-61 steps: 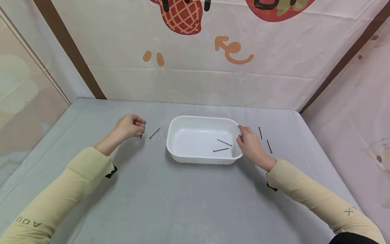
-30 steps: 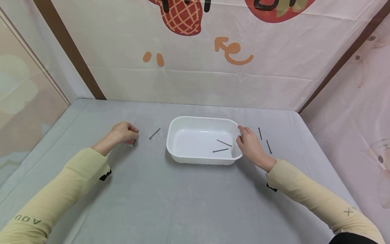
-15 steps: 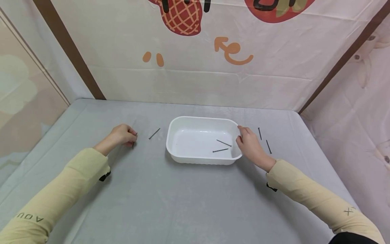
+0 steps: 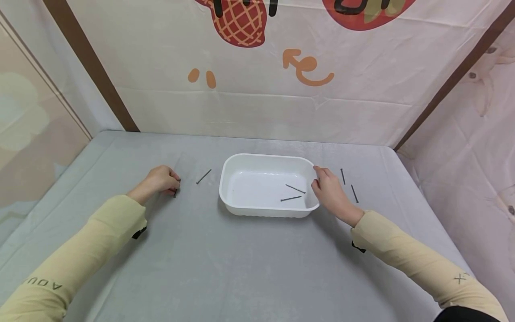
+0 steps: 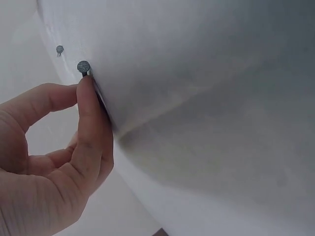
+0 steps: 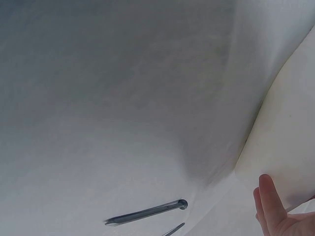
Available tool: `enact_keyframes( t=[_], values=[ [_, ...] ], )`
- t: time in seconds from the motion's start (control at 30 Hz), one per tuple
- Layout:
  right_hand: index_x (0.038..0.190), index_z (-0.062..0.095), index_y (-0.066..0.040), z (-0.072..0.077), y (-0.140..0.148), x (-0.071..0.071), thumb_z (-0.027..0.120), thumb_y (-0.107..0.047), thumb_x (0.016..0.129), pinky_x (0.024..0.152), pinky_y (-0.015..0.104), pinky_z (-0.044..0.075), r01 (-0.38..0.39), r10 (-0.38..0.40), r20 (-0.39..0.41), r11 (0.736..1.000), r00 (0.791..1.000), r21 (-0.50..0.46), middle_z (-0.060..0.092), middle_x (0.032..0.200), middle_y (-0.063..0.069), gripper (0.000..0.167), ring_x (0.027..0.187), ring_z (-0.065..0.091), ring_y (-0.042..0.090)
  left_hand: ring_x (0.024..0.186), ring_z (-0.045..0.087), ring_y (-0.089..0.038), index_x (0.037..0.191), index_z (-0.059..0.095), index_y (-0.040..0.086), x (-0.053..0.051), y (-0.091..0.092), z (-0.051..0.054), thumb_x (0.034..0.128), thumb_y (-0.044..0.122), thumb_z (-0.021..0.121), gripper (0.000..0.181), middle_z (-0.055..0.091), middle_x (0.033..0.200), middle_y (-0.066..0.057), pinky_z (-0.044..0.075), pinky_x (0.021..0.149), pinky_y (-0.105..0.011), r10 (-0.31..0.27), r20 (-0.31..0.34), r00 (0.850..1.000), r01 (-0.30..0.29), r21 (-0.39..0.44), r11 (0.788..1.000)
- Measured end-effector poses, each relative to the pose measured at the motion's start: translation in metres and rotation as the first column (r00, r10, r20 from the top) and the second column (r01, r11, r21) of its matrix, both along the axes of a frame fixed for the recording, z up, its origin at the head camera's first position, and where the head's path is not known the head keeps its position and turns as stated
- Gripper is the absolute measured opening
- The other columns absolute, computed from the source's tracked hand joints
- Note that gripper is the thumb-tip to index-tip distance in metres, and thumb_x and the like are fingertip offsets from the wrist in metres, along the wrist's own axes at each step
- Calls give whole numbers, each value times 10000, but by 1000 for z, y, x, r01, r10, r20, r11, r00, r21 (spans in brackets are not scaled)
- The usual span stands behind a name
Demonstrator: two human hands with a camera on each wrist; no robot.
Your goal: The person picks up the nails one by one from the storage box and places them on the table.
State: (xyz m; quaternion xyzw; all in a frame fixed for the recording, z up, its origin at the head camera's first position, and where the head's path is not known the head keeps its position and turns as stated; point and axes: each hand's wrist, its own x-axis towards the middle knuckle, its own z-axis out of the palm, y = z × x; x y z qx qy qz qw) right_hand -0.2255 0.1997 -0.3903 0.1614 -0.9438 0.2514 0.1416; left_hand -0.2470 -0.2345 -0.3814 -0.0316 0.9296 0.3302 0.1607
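Observation:
My left hand [image 4: 161, 179] pinches a nail [image 4: 175, 192] low over the grey table, left of the white plastic basin. In the left wrist view the nail's round head [image 5: 83, 66] sticks out past the fingertips. Another nail [image 4: 204, 176] lies between that hand and the basin [image 4: 270, 212]. My right hand [image 4: 331, 192] grips the basin's right rim; in the right wrist view, fingers [image 6: 269, 199] lie against its outer wall. Inside the basin rest two nails, one [image 4: 295, 188] slanting above the other [image 4: 290, 198].
Two more nails lie on the table right of the basin, one farther back [image 4: 343, 176], the other nearer [image 4: 354, 193]. A printed cloth wall [image 4: 257, 112] rises behind the table [image 4: 257, 264], with further cloth at both sides.
My left hand, with the nail in it, has moved left and down toward the near side, then nearly stopped. The right hand, basin and other nails have stayed put.

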Motion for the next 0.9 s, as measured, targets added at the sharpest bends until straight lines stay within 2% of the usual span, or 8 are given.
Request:
enact_keyframes(
  t=[0.17,0.47,0.7,0.9],
  values=[
    [1243,449,137,-1,0,-1,470,14,867,569,276,490,0,0,0,1000,1000,5,535,1101,274,395,737,533,221,536,570,-108,939,578,-129,1,2,3,777,21,535,225,576,680,-85,531,551,-250,-12,1,1000,12,-24,1000],
    [1250,447,128,0,1,-1,473,4,866,582,278,511,6,-7,7,1000,1000,8,534,1106,272,404,750,546,225,609,577,-129,1036,530,-181,-4,2,15,861,123,490,353,590,694,-78,544,604,-275,-52,75,996,55,-32,998],
    [1261,442,117,1,0,0,478,-1,870,593,278,509,12,-12,23,1000,1000,11,530,1119,262,410,758,548,223,599,545,-123,913,561,-110,-5,5,26,860,142,467,275,573,664,-58,522,569,-247,-91,64,994,96,-74,993],
    [1260,442,121,0,1,0,477,-2,869,591,283,505,11,-11,17,1000,1000,10,526,1127,268,411,759,542,227,622,548,-123,997,537,-140,-5,10,32,877,144,466,316,569,724,-92,544,599,-266,-87,55,995,90,-71,993]
  ],
)
